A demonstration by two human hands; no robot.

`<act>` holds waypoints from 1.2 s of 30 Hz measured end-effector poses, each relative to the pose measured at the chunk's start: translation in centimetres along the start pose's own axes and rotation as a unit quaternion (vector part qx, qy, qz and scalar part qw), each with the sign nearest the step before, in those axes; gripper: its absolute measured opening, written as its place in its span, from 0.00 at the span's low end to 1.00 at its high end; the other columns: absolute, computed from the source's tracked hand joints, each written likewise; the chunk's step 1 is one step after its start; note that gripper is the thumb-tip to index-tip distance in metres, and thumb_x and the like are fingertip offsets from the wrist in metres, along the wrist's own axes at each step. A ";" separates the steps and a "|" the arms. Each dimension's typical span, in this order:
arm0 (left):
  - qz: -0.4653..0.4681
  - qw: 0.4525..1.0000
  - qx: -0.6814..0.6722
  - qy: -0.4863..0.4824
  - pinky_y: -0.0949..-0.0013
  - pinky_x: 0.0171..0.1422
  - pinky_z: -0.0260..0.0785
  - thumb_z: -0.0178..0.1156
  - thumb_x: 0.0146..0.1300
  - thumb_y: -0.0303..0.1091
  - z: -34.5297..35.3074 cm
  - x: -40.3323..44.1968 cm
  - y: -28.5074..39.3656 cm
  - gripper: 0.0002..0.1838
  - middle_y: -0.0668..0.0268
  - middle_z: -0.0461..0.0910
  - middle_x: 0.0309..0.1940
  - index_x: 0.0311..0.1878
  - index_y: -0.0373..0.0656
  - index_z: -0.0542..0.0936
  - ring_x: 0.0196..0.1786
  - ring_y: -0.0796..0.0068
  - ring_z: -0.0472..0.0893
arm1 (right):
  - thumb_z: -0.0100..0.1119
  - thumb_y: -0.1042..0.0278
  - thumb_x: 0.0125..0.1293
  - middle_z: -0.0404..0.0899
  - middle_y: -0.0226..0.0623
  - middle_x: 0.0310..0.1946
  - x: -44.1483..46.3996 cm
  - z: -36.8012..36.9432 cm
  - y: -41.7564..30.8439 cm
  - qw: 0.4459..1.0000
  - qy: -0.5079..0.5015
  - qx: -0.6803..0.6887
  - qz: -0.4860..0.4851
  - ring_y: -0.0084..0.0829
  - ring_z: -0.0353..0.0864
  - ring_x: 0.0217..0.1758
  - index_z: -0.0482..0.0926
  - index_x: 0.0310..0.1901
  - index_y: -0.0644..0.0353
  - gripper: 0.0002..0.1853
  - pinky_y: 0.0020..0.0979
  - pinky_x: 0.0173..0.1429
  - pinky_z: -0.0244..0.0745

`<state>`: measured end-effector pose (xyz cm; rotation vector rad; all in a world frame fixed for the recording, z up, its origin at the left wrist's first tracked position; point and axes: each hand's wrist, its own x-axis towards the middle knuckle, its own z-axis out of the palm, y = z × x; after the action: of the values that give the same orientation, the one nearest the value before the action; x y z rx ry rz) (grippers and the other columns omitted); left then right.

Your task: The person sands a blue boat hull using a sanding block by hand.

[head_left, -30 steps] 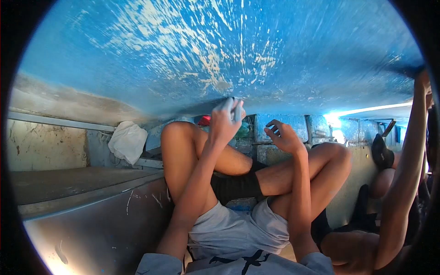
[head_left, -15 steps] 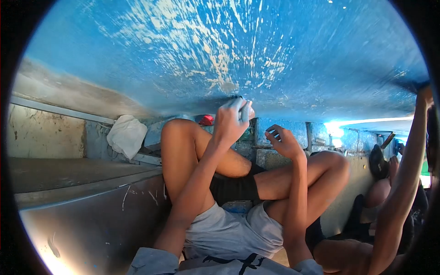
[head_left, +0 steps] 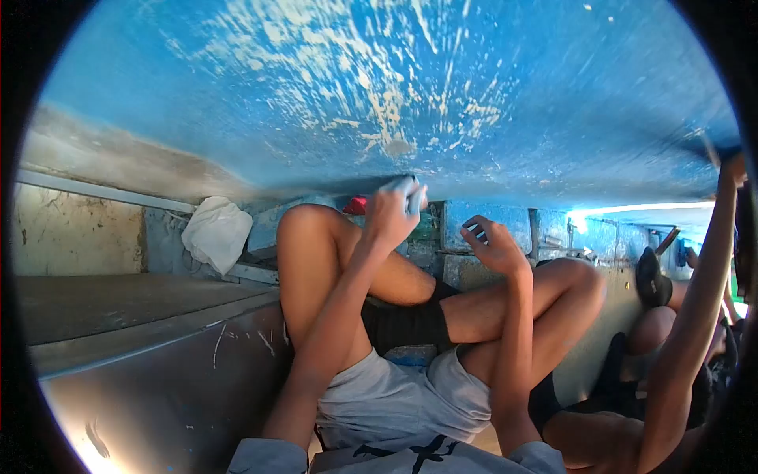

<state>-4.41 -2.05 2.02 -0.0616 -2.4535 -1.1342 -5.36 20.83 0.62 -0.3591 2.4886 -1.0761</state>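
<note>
In the head view my left hand (head_left: 388, 215) is raised at the lower edge of a blue painted surface (head_left: 553, 103) with worn, pale patches. Its fingers are closed on a small grey piece (head_left: 412, 191), flat-looking and partly hidden; its exact kind is unclear. My right hand (head_left: 499, 246) hovers above my bent knee, apart from the surface. The fingers there are curled in, with something small and dark between them that I cannot make out.
A white plastic bag (head_left: 218, 235) lies at the left, above a brown ledge (head_left: 118, 308). Behind my left hand is a red item (head_left: 355, 205). Block masonry (head_left: 485, 225) stands beyond. At the right, another person's arm (head_left: 703, 316) reaches up to the surface.
My left hand has shifted slightly left and down along the surface's edge. My right hand has barely moved. Beyond the other person's arm, a dark shoe and leg show more clearly.
</note>
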 end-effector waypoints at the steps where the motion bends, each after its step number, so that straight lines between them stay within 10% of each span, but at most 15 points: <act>1: -0.020 0.996 0.034 -0.074 0.56 0.36 0.72 0.60 0.63 0.29 0.4 -0.3 -0.8 0.06 0.52 0.81 0.29 0.31 0.38 0.79 0.35 0.48 0.82 | 0.60 0.60 0.67 0.84 0.53 0.31 0.3 0.2 0.0 1.000 -0.009 -0.003 -0.003 0.46 0.86 0.36 0.79 0.44 0.66 0.15 0.41 0.41 0.78; 6: 0.020 0.991 -0.053 0.120 0.55 0.34 0.70 0.61 0.62 0.32 -6.4 3.6 4.7 0.08 0.50 0.79 0.27 0.31 0.38 0.78 0.33 0.46 0.81 | 0.60 0.62 0.68 0.84 0.46 0.32 0.4 -0.1 0.6 1.000 -0.026 -0.004 0.002 0.38 0.85 0.32 0.78 0.45 0.68 0.15 0.37 0.36 0.78; 17: -0.008 0.984 -0.116 0.136 0.61 0.29 0.67 0.60 0.64 0.31 -6.8 4.4 4.7 0.10 0.52 0.77 0.22 0.28 0.38 0.76 0.26 0.49 0.80 | 0.60 0.60 0.67 0.83 0.54 0.31 0.2 0.1 -0.1 0.999 -0.026 -0.024 0.007 0.49 0.86 0.37 0.79 0.44 0.65 0.14 0.43 0.41 0.78; 18: -0.004 0.989 -0.102 0.108 0.65 0.28 0.64 0.60 0.65 0.31 -5.0 3.5 3.0 0.10 0.58 0.76 0.20 0.29 0.36 0.76 0.22 0.73 0.75 | 0.60 0.60 0.67 0.83 0.54 0.31 0.2 0.0 -0.3 0.999 -0.034 -0.029 0.022 0.48 0.86 0.37 0.79 0.44 0.65 0.14 0.42 0.41 0.78; 24: 0.007 0.982 -0.126 0.140 0.55 0.31 0.68 0.60 0.64 0.31 -6.5 4.2 3.7 0.09 0.51 0.79 0.24 0.29 0.38 0.76 0.31 0.46 0.80 | 0.60 0.60 0.67 0.84 0.51 0.32 1.1 -0.3 0.3 0.997 -0.061 -0.051 0.018 0.45 0.86 0.36 0.80 0.45 0.63 0.15 0.41 0.41 0.78; 36: -0.043 0.972 -0.202 0.114 0.58 0.27 0.65 0.59 0.65 0.33 -4.9 3.2 3.3 0.11 0.50 0.76 0.20 0.28 0.38 0.76 0.27 0.48 0.79 | 0.59 0.57 0.69 0.85 0.48 0.34 0.4 -0.1 0.4 0.995 -0.076 -0.046 0.053 0.39 0.86 0.33 0.80 0.48 0.63 0.17 0.37 0.37 0.78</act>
<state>-4.81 -3.91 8.50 0.0516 -2.0128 -1.5696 -5.80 20.97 0.27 -0.3194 2.3979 -0.8623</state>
